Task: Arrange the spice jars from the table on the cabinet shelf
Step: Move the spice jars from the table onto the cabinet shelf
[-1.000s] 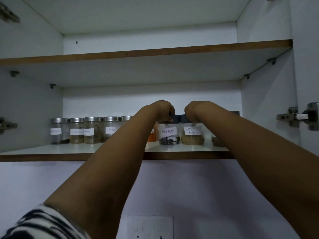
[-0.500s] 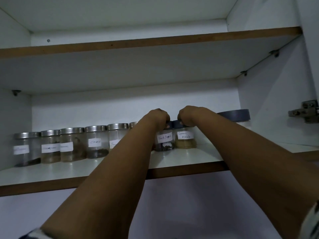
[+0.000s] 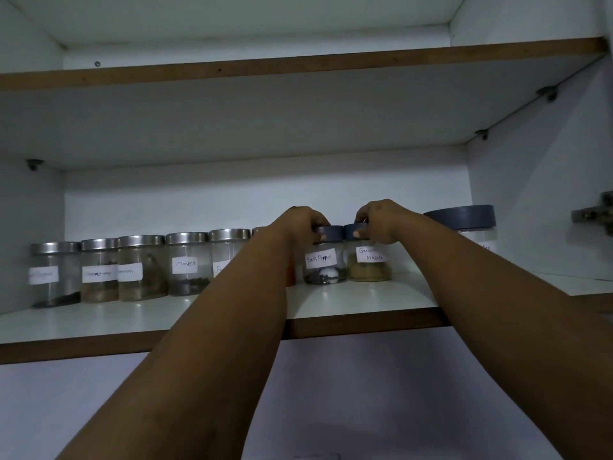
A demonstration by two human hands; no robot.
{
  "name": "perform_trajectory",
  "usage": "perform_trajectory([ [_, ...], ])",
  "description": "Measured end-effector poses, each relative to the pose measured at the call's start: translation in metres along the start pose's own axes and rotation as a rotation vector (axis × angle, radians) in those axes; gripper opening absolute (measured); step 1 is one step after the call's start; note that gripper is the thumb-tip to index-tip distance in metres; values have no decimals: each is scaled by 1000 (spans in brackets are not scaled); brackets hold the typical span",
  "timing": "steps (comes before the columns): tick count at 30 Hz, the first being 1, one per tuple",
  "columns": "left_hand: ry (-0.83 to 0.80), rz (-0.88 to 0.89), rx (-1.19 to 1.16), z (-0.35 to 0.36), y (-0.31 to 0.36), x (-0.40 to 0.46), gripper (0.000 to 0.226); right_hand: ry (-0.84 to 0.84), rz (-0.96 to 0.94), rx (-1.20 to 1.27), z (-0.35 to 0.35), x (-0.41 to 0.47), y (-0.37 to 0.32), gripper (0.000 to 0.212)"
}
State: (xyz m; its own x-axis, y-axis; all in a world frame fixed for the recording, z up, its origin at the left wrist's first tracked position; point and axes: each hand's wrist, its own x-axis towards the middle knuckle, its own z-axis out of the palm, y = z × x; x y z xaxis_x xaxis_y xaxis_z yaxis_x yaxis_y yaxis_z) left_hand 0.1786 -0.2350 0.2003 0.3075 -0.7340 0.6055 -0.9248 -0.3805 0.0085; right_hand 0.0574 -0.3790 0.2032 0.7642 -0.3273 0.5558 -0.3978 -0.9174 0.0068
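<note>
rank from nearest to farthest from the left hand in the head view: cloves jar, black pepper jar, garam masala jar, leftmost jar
1. Black pepper jar: under the left hand, which grips its lid.
2. Garam masala jar: next jar to the right, under the right hand.
3. Cloves jar: further off, to the left.
4. Leftmost jar: at the row's far left end.

Both bare forearms reach up and forward side by side, crossing the front edge of the shelf [image 3: 365,322] near its middle. The left hand [image 3: 303,224] is curled, knuckles up, fingers closed over the lid of the Black Pepper jar [image 3: 325,262]. The right hand [image 3: 381,219] pinches the lid of the Garam Masala jar [image 3: 370,263], thumb on its front rim. The hands are just beside each other, not touching.
</note>
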Motion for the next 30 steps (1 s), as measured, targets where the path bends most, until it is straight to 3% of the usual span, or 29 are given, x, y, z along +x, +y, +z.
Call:
perform_trajectory([
  [7,30,-36,54,-1,2,1,26,-78,-36,-104,5,5,-14,41],
  [13,5,-55,22,-2,-7,1,28,-53,-46,-20,7,5,-7,41],
  [18,56,-15,-86,-5,1,-3,56,-45,-38,34,9,4,-9,43],
  [23,277,45,0,-19,21,-14,49,200,-3,134,-9,-6,-25,60],
  [27,570,34,89,-38,65,-50,35,459,-37,300,-37,-29,-36,56],
  [30,673,155,109,-11,112,-91,32,610,-90,332,-64,-57,-25,49],
])
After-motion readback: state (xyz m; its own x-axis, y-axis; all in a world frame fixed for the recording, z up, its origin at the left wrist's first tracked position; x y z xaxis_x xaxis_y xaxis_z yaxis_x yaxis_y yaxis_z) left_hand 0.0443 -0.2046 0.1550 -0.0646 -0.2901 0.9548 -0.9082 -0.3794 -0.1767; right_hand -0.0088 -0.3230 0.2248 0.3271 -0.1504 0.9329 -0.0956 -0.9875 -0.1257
